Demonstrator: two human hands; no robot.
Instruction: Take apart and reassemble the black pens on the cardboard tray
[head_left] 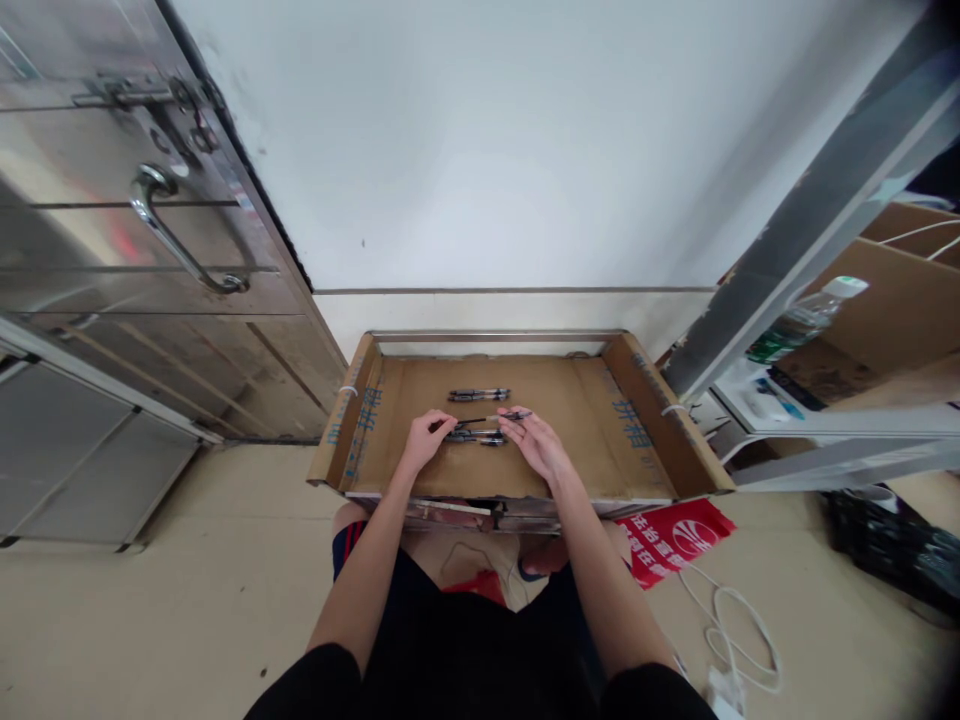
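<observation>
Both my hands work over a flattened cardboard sheet (585, 440) that covers a small table. My left hand (426, 436) is curled, its fingertips pinching the left end of a thin dark pen part (474, 420). My right hand (534, 440) holds the other end near a dark pen tip (516, 414) between thumb and fingers. Just below the hands lie a couple of black pens (478, 437) side by side. Another pair of black pens (478, 394) lies farther back on the cardboard.
A metal door with a curved handle (180, 245) stands at the left. A white wall is behind the table. A metal shelf at the right holds a plastic bottle (806, 318) and cardboard. A red bag (671, 538) and a white cable (739, 640) lie on the floor.
</observation>
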